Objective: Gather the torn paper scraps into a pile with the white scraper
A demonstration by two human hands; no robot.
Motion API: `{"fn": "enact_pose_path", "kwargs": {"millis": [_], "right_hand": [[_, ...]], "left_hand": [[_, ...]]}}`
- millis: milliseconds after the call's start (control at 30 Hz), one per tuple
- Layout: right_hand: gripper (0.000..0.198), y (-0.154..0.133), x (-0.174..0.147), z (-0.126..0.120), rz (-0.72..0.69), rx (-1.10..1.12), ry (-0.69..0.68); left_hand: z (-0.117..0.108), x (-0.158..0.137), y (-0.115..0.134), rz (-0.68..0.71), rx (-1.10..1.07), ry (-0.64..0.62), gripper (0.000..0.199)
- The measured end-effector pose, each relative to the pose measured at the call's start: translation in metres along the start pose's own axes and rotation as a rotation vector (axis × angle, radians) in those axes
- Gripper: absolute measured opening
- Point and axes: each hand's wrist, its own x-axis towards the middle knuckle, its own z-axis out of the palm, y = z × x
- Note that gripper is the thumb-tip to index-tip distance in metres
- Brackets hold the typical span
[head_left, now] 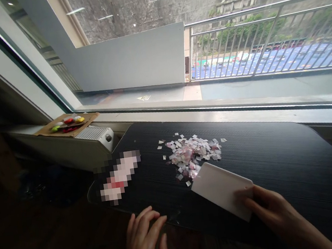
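Note:
My right hand (265,205) grips a flat white rectangular card or thin board (221,189) by its right end, thumb on top. The far left corner of this board reaches the near edge of a pile of small square paper pieces (193,151), white and pinkish. Whether the board touches the table there I cannot tell. My left hand (146,236) holds nothing, its fingers apart and slightly bent, at the near edge of the black table (264,143).
A blurred-out pinkish strip (120,176) lies at the table's left. Beyond its left corner is a white radiator (96,134), with brown cardboard (64,126) bearing several colourful items on the sill nearby. A large window and its sill (213,107) run behind the table.

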Motion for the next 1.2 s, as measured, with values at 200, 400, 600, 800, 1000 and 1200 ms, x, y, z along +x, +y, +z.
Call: {"fn": "enact_pose_path", "kwargs": {"millis": [200, 400, 600, 800, 1000, 1200], "right_hand": [[0.031, -0.009, -0.001, 0.012, 0.005, 0.013, -0.214], [0.036, -0.007, -0.006, 0.008, 0.046, 0.088, -0.217], [0.034, -0.005, -0.006, 0.006, 0.054, 0.076, -0.213], [0.036, -0.007, -0.009, 0.013, 0.047, 0.091, -0.283], [0.037, -0.005, -0.007, 0.018, 0.056, 0.112, -0.324], [0.028, -0.016, -0.016, 0.024, -0.021, 0.025, -0.361]], "left_hand": [[-0.002, 0.000, 0.002, -0.027, -0.030, 0.004, 0.034], [-0.004, 0.000, 0.005, -0.049, -0.022, 0.001, 0.034], [-0.004, 0.002, 0.007, -0.058, -0.038, 0.004, 0.033], [-0.007, 0.006, 0.010, -0.066, -0.047, 0.009, 0.032], [-0.007, 0.007, 0.010, -0.048, -0.034, 0.038, 0.032], [-0.011, 0.008, 0.012, -0.046, -0.013, 0.054, 0.030]]}}
